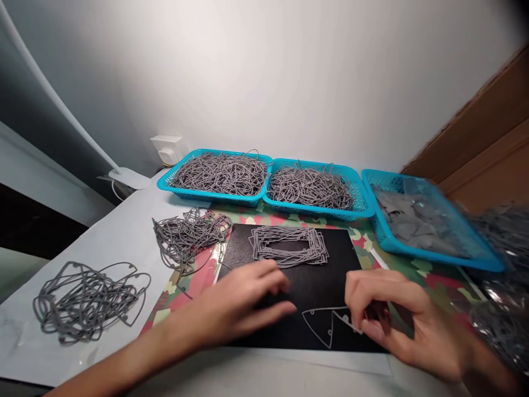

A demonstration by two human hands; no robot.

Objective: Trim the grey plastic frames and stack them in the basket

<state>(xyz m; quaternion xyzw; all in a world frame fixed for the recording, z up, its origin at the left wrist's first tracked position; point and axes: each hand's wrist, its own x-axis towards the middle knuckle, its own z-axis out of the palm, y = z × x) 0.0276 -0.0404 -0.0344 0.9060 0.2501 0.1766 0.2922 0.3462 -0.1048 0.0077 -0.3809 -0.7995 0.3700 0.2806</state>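
Fingers of right hand (388,314) pinch the edge of a thin gray gasket outline (326,322) lying near on the black mat (297,275), while left hand (243,300) rests flat and unclenched, apparently steadying the mat.

white table (124,242); black mat (314,275), blue baskets (215,193)

Single head view: looks forward and down, close over the black mat (306,286), toward the wall-side baskets (215,194).
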